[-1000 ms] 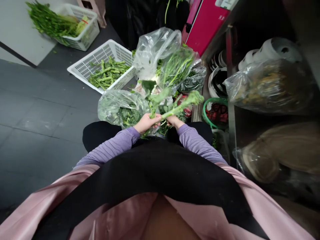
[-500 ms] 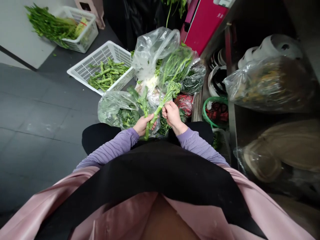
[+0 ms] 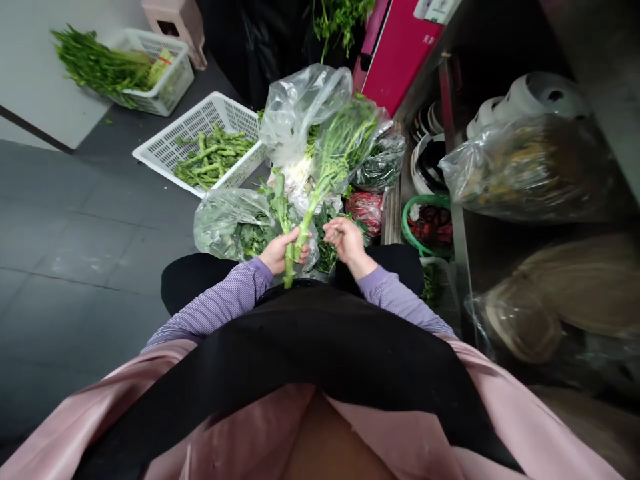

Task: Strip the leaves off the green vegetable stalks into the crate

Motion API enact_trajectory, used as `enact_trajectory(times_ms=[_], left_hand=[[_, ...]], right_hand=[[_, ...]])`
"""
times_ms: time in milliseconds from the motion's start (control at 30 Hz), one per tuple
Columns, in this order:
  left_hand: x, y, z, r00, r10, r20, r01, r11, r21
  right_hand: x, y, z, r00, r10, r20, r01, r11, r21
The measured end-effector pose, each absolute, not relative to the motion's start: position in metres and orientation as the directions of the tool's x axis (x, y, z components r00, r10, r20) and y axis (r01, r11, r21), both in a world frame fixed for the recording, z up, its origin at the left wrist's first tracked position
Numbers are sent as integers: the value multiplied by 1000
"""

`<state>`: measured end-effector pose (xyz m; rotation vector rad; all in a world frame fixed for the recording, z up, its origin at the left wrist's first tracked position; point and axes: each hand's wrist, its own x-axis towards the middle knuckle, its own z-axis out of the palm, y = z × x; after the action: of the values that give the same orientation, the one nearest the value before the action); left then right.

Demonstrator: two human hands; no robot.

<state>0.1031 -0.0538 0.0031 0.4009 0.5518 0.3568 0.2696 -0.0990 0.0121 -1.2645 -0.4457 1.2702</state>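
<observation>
My left hand (image 3: 280,252) is closed around two thick green vegetable stalks (image 3: 304,230), held tilted in front of my knees. One stalk carries a bushy, leafy top that leans up to the right. The cut lower ends stick out below my fingers. To the right of the stalks, my right hand (image 3: 347,241) is apart from them, its fingers loosely bent and spread with nothing visible in them. Beneath and beyond the hands lie a clear bag of leafy greens (image 3: 230,220) and loose dark leaves (image 3: 327,248).
A white plastic basket (image 3: 150,155) with peeled green stems stands ahead on the left. Farther back is another white basket (image 3: 173,90) with leafy greens. Bagged vegetables (image 3: 345,133) sit ahead. A green basket (image 3: 410,230) and a metal shelf (image 3: 463,267) flank my right side.
My right hand has let go of the bushy stalk and moved slightly down, its fingers opening. The left hand keeps its grip on both stalks. The whole view has shifted slightly.
</observation>
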Motion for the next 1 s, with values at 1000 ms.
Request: enact_trajectory(times_ms=[1000], left_hand=[[126, -55, 6, 589, 654, -475, -99, 642, 761]], right_hand=[[271, -109, 16, 27, 949, -315, -233, -300, -925]])
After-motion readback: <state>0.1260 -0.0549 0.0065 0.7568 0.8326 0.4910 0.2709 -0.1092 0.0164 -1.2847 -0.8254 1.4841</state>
